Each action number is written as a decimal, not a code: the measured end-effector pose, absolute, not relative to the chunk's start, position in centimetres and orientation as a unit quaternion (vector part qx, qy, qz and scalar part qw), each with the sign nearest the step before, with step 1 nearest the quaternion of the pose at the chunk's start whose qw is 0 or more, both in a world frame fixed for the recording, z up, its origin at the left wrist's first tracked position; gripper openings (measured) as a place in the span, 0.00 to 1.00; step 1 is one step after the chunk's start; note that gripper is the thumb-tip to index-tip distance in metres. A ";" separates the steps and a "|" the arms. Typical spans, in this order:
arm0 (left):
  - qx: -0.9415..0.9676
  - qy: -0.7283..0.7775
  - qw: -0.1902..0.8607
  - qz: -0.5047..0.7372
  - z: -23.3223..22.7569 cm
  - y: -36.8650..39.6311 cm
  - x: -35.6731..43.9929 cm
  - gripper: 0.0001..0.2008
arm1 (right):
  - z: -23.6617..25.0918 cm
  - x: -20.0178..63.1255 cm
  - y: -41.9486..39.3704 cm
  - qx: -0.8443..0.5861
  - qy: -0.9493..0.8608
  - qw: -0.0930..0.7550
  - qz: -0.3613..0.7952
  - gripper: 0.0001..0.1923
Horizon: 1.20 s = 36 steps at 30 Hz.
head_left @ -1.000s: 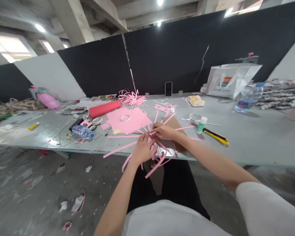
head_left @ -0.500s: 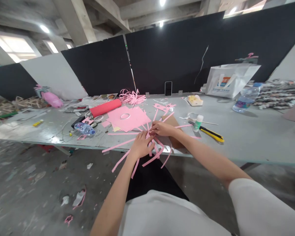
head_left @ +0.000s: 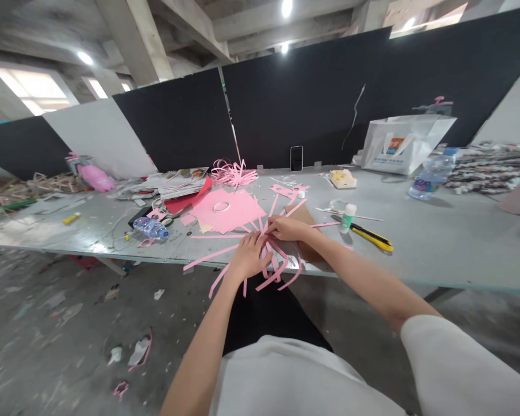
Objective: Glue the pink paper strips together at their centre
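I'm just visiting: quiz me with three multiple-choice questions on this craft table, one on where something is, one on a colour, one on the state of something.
1. Where does the phone stand?
A. against the black back wall
B. on the floor
C. in the white bag

2. What colour are the paper strips under the hands?
A. green
B. pink
C. blue

3. How does the water bottle near the table's front edge lie?
A. upright
B. hanging
C. on its side

Answers: 1 A, it leans upright at the wall. 2 B, left hand and right hand press pink strips. 3 C, it lies flat on the table.
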<state>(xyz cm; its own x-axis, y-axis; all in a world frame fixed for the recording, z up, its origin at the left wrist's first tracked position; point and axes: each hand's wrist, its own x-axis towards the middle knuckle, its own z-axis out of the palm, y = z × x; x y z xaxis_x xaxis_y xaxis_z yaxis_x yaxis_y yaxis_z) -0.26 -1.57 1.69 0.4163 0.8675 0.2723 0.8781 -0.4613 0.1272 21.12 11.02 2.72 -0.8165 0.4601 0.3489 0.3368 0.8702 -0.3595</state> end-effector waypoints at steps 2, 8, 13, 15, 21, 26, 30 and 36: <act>-0.837 -0.521 0.002 -0.168 1.8 -1.6 -0.3 0.30 | 2.9 21.2 11.0 -0.208 -0.942 0.216 0.149 0.21; -0.840 -0.521 0.008 -0.154 1.5 -1.3 -0.4 0.30 | 3.0 21.4 11.1 -0.204 -0.939 0.218 0.170 0.21; -0.841 -0.520 0.016 -0.148 1.2 -1.2 -0.5 0.31 | 3.4 22.0 11.2 -0.206 -0.933 0.221 0.199 0.15; -0.841 -0.521 0.015 -0.146 1.3 -1.2 -0.4 0.30 | 3.7 22.3 11.2 -0.207 -0.931 0.216 0.210 0.12; -0.837 -0.529 0.005 -0.141 1.7 -1.4 -0.3 0.30 | 4.5 23.1 11.1 -0.198 -0.933 0.177 0.242 0.11; -0.838 -0.527 0.006 -0.140 1.7 -1.4 -0.3 0.30 | 4.7 23.4 11.1 -0.206 -0.920 0.149 0.297 0.16; -0.839 -0.522 0.015 -0.152 1.3 -1.2 -0.4 0.28 | 4.9 23.1 10.8 -0.188 -0.907 0.174 0.335 0.13; -0.842 -0.513 0.033 -0.164 0.7 -0.8 -0.6 0.27 | 6.3 23.0 9.3 -0.178 -0.883 0.231 0.368 0.12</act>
<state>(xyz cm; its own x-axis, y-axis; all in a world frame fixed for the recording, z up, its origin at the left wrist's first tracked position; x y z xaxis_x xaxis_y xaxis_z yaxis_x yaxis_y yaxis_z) -0.65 -0.82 0.69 0.4206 0.8524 0.3108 0.8741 -0.4724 0.1127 23.04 9.35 6.34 -0.8299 0.4848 0.2761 0.1453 0.6657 -0.7320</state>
